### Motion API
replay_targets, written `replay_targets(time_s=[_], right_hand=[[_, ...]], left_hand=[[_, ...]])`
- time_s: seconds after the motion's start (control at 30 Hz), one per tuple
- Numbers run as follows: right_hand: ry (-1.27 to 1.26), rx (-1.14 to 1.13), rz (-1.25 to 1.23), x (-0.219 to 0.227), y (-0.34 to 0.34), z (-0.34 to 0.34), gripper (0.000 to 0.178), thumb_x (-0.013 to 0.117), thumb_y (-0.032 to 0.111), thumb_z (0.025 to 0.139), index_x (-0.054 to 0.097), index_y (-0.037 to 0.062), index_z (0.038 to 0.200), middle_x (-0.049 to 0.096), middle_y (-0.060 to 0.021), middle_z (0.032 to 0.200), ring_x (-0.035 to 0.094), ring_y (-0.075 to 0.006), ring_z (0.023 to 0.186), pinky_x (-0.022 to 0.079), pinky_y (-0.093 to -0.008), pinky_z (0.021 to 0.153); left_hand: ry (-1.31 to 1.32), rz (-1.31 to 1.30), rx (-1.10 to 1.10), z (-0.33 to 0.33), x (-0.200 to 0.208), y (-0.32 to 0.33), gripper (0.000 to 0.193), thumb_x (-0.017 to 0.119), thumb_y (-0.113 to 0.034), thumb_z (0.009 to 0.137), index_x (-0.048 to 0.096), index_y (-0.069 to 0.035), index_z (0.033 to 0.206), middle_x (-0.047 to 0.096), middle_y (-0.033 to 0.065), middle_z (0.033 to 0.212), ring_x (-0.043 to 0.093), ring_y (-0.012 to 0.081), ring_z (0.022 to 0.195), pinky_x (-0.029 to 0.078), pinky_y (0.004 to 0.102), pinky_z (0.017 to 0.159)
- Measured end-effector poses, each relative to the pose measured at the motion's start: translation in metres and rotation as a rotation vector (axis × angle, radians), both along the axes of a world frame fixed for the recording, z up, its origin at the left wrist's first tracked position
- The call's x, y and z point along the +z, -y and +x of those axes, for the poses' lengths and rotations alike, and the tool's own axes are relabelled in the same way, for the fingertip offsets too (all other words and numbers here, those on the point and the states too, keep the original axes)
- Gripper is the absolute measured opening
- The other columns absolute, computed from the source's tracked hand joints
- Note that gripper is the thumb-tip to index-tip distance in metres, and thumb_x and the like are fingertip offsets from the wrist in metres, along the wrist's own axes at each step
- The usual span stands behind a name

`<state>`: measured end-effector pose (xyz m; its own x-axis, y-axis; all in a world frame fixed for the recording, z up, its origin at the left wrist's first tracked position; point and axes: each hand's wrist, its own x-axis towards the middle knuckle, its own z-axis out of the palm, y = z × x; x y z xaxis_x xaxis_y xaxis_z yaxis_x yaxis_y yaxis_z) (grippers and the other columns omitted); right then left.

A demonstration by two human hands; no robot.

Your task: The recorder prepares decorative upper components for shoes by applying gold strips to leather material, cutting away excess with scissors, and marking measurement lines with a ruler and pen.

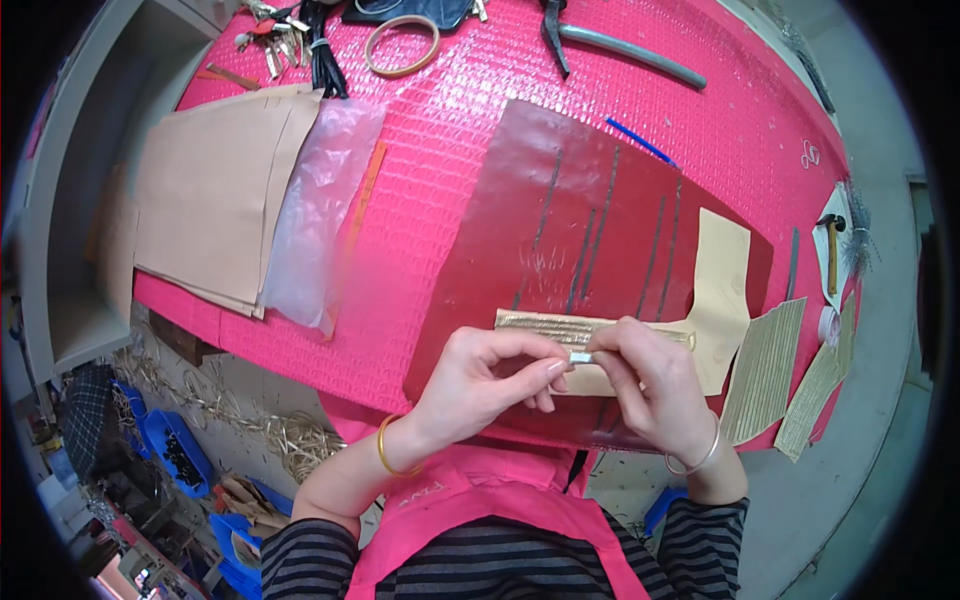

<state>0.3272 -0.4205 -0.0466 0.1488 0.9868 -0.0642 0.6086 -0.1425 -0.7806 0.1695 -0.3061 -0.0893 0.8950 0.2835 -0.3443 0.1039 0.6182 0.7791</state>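
Above the red mat (480, 260), the left hand (480, 385) and right hand (660, 385) partly hide a tiny, unidentifiable whitish piece (579, 357); beyond the mat, a dark flat item (456, 14) is cropped.

Pink apron (520, 488), lower centre of frame: short line of small, pale lettering (430, 490) runs at a slant on the front, left of its middle.

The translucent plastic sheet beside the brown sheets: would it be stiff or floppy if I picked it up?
The plastic sheet would probably be floppy, since it looks crinkled. It is likely light for its size: it seems thin and translucent. Its glossy surface may feel slippery, though the brown sheets seem to overlap its edge and could drag along.
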Motion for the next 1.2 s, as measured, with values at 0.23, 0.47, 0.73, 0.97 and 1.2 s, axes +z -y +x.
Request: replay_targets(time_s=[0.23,0.47,0.73,0.97,1.2], right_hand=[[0.035,-0.059,0.056,-0.008,0.005,-0.019,0.012,0.06,-0.001,0.074,0.056,0.0016,0.084,0.055,-0.0102,0.072,0.056,-0.0262,0.066,0.044,-0.0332,0.058],[0.207,-0.081,0.14,-0.003,0.009,-0.032,0.015,0.064,0.003,0.071,0.061,0.0053,0.086,0.058,-0.0065,0.076,0.058,-0.0214,0.07,0.043,-0.0339,0.073],[0.488,-0.184,0.236,0.0,0.007,-0.046,0.01,0.067,0.007,0.067,0.063,0.0085,0.077,0.062,-0.0011,0.068,0.062,-0.0182,0.089,0.017,-0.0526,0.105],[0.404,-0.247,0.202,-0.005,0.007,-0.053,0.009,0.066,0.004,0.068,0.063,0.0074,0.075,0.061,-0.0016,0.066,0.062,-0.0194,0.09,0.017,-0.0528,0.105],[-0.547,-0.478,0.136,-0.021,0.024,-0.04,0.008,0.055,0.004,0.077,0.056,0.0073,0.084,0.066,-0.0095,0.093,0.061,-0.0188,0.093,0.013,-0.0459,0.108]], left_hand=[[-0.056,0.098,0.053,-0.013,0.002,0.012,0.014,0.056,-0.001,0.085,0.06,0.007,0.096,0.064,0.013,0.083,0.063,0.0149,0.071,0.052,0.0241,0.065],[-0.044,0.262,0.102,-0.019,0.002,0.018,0.01,0.056,0.0,0.084,0.061,0.007,0.089,0.064,0.0118,0.079,0.063,0.0145,0.068,0.053,0.0236,0.062],[-0.044,0.611,0.285,-0.01,0.001,0.037,0.007,0.057,0.004,0.076,0.062,0.004,0.08,0.063,0.0077,0.072,0.061,0.01,0.065,0.05,0.0211,0.059],[-0.076,0.416,0.326,-0.008,0.0,0.043,0.004,0.056,0.005,0.078,0.06,0.004,0.079,0.059,0.0029,0.07,0.057,0.0067,0.064,0.048,0.0199,0.058],[-0.019,0.111,0.342,-0.012,-0.009,0.04,0.005,0.053,0.004,0.081,0.057,0.005,0.083,0.06,0.0052,0.074,0.061,0.0106,0.067,0.051,0.0218,0.058]])
